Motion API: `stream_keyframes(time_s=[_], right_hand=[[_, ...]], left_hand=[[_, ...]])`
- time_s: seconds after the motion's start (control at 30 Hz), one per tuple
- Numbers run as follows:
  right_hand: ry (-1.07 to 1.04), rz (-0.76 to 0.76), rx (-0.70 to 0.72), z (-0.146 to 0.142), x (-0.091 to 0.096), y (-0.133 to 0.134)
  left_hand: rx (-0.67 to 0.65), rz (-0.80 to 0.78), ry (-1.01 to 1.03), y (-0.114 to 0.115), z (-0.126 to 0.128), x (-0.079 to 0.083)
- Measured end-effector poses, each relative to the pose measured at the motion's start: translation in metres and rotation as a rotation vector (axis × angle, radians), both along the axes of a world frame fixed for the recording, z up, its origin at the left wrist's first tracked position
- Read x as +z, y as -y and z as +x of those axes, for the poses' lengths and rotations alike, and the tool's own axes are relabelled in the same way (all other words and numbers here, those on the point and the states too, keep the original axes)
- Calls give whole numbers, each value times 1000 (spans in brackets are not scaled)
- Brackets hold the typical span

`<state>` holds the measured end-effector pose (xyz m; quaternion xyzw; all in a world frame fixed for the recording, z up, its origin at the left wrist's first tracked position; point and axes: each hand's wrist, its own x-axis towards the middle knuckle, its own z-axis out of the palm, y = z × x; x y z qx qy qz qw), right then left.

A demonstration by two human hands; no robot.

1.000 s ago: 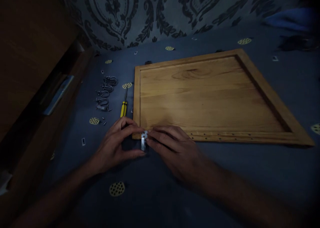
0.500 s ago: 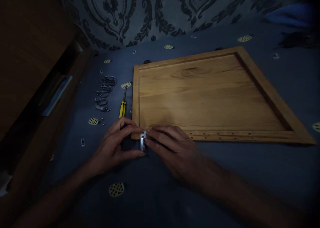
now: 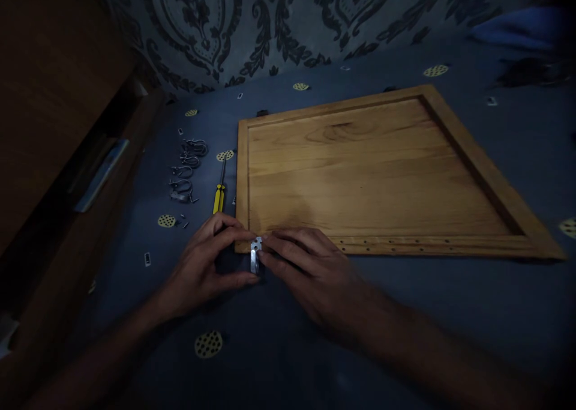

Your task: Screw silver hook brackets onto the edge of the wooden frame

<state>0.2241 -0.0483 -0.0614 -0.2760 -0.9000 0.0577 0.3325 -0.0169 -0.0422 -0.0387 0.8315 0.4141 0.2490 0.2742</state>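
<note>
A wooden framed panel (image 3: 373, 170) lies flat on a blue patterned cloth (image 3: 279, 350). At its near left corner a small silver metal bracket (image 3: 255, 255) stands against the frame's edge. My left hand (image 3: 204, 265) pinches the bracket from the left with thumb and forefinger. My right hand (image 3: 310, 272) holds it from the right, fingertips pressed on the bracket and on the frame. A row of small holes runs along the near rail of the frame.
A yellow-handled screwdriver (image 3: 220, 189) lies just left of the panel. Several metal hooks (image 3: 185, 170) and small screws lie further left. Dark wooden furniture (image 3: 54, 128) stands along the left. A patterned fabric wall (image 3: 270, 26) rises behind.
Both hands stay on the bracket at the corner, almost still. The view has shifted slightly.
</note>
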Motion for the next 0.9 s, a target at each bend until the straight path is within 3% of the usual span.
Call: stream_keyframes(time_s=[0.9], right_hand=[[-29, 24, -33, -2, 0, 1]], left_hand=[[16, -28, -3, 0, 0, 1]])
